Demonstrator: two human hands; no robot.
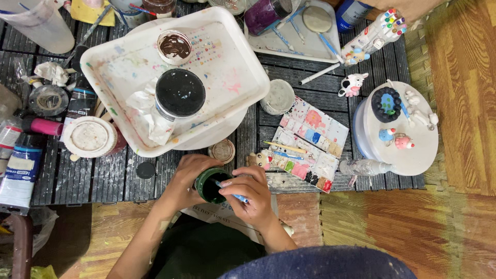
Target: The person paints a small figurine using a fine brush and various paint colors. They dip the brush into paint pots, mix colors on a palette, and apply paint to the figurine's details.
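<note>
Seen from the head camera, looking straight down. Nearest: dark blue clothing at the bottom edge, then two bare forearms reaching forward. Left hand point(187, 178) wrapped around a small open jar of dark green paint point(211, 185), fingers curled about its side, at the near edge of a low black slatted table point(103, 175). Right hand point(248, 195) pinching a thin blue-handled brush point(233, 196), tip dipped just inside the jar's mouth. Probably light and rigid, this jar, slick where paint has smeared, likely to spill if tipped; best gripped around the wall below the rim. Just beyond: a white paint-stained tray point(227, 62) bearing a black-filled pot point(180, 93), a brown-filled cup point(174, 46) and crumpled tissue. Right of the hands: an open watercolour palette point(310, 142), then a round white stand point(413, 150) with tiny clay figures.
</note>
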